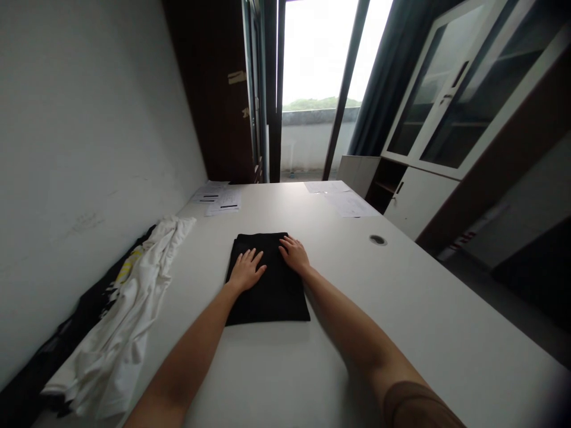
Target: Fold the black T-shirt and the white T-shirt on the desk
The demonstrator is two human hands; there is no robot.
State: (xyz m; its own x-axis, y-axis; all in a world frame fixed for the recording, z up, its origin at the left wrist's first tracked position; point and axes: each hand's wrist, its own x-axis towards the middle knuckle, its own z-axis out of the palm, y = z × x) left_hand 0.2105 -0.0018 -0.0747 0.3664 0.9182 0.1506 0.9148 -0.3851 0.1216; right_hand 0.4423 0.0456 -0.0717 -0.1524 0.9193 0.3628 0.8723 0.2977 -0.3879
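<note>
Left hand (247,271) and right hand (295,255) lay apart, palms down on the black cloth (267,303), folded there on the white table (392,297)! Away left, the pale wall (89,107), a rumpled white garment (134,315) alongside; then papers (224,201) at the far end, the bright window (314,53) beyond, a dark curtain (377,83), and, far right, stood the white cabinet (426,196)!

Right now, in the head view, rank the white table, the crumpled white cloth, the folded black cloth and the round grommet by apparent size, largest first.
1. White table
2. Crumpled white cloth, which reaches nearer the camera, so its true size is unsure
3. Folded black cloth
4. Round grommet
</note>
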